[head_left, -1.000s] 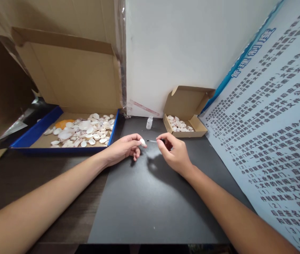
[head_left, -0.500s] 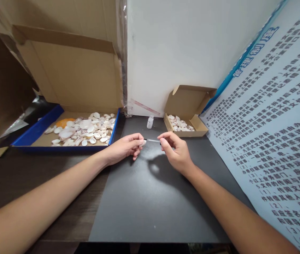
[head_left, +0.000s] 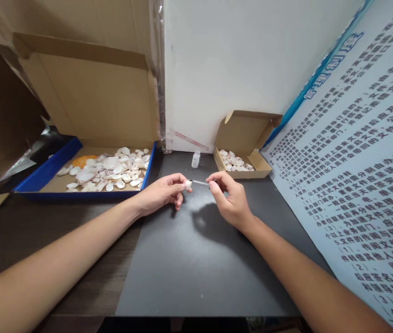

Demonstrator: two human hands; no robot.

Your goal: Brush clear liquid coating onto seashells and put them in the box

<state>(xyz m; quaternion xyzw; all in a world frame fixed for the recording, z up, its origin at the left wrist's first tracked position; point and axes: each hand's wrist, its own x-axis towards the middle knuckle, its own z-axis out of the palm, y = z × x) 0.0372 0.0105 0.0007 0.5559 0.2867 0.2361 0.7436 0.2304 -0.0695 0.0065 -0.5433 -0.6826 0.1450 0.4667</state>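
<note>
Pinched between the thumb and fingers of my left hand (head_left: 165,193) is a small white seashell (head_left: 188,185). My right hand (head_left: 230,198) grips a thin brush (head_left: 201,182) with a pale, clear-looking shaft and a dark tip. The brush lies nearly level between the hands, its tip at the upper edge of the shell; whether it touches is too small to tell. Behind the hands a small whitish bottle (head_left: 195,160) stands upright. Both hands are above the dark grey mat (head_left: 196,273).
On the left an open blue-sided box (head_left: 88,194) holds many shells and an orange piece (head_left: 84,161). A smaller cardboard box (head_left: 243,175) with shells stands at the back right. A white panel (head_left: 210,92) rises behind, and a printed board (head_left: 352,185) on the right.
The shell has turned slightly in my left fingers and shows more of its surface. The brush now slants a little, its tip end higher. Both hands stay in nearly the same place.
</note>
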